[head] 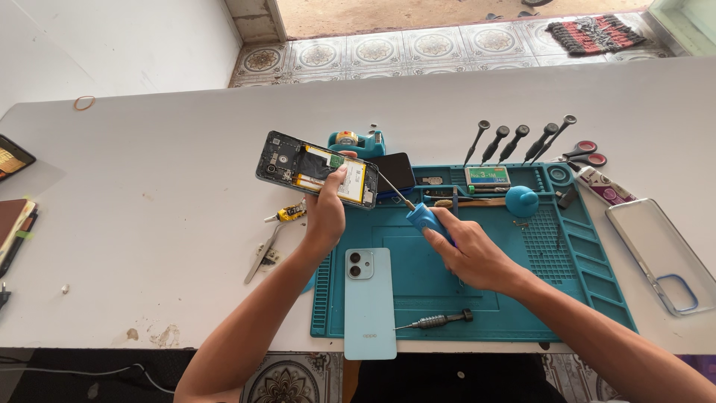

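I see my left hand (326,213) closed around an opened phone (317,169), thumb over the bare inside and fingers behind, holding it up off the white table (149,149) just past the far left corner of the teal work mat (477,298). My right hand (471,254) is wrapped shut on a blue-handled screwdriver (418,211), its thin shaft slanting up and left so the tip sits at the phone's right end; I cannot tell whether it touches.

I judge the phone light but delicate: a stiff frame with its battery and small boards exposed, so it should be held by the edges, not the middle. The screwdriver is light and rigid; its smooth handle could turn in the palm, so the grip belongs low on the handle, as it is now.

The phone's pale blue back cover (368,302) lies flat on the mat's near left part, between my forearms and overhanging the table edge. A second small screwdriver (436,321) lies just beside it on the mat. Tweezers (262,254) rest on the table left of my left wrist. Behind the phone stands a teal tape dispenser (358,142). 5 more drivers (518,142) fan out past the mat's far edge, with red scissors (585,153) beside them and a clear phone case (660,254) off to the right.
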Action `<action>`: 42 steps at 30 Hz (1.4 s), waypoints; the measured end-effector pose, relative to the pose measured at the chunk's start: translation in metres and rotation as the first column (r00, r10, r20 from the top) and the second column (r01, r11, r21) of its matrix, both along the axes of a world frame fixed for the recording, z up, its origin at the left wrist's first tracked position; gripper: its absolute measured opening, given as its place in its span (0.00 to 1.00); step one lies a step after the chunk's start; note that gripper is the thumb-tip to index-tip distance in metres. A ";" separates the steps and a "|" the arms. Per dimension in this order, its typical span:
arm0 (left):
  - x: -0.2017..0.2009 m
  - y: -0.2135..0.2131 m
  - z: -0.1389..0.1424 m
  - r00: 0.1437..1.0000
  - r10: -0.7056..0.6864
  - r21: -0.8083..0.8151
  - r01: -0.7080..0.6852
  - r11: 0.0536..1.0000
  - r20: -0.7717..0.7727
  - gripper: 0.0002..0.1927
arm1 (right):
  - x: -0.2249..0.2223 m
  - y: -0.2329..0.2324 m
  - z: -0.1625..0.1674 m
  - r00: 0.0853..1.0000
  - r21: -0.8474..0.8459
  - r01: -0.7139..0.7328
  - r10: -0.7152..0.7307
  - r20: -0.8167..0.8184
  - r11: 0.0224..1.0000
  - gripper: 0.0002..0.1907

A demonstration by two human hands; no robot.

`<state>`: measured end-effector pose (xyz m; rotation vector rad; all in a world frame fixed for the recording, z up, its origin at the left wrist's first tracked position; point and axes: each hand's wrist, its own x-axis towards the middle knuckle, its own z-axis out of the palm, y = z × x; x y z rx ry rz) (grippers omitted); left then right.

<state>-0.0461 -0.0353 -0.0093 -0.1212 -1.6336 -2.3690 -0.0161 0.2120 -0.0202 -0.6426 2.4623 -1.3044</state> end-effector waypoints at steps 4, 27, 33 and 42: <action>-0.001 0.000 -0.003 0.999 0.021 0.016 -0.020 1.000 -0.035 0.12 | 0.000 -0.001 0.001 0.999 0.005 -0.022 0.023 -0.048 1.000 0.22; 0.004 0.013 -0.016 0.971 0.081 -0.173 -0.122 0.977 -0.226 0.19 | 0.005 0.002 0.007 0.999 -0.005 0.034 -0.034 -0.009 0.999 0.21; 0.010 0.024 -0.013 0.979 0.021 -0.184 -0.059 0.981 -0.204 0.27 | 0.005 0.003 0.007 0.999 0.013 0.047 -0.047 0.009 0.999 0.20; 0.020 0.036 -0.009 0.976 -0.022 -0.237 -0.031 0.971 -0.216 0.34 | 0.005 0.003 0.013 0.994 -0.020 0.096 -0.095 0.046 0.995 0.22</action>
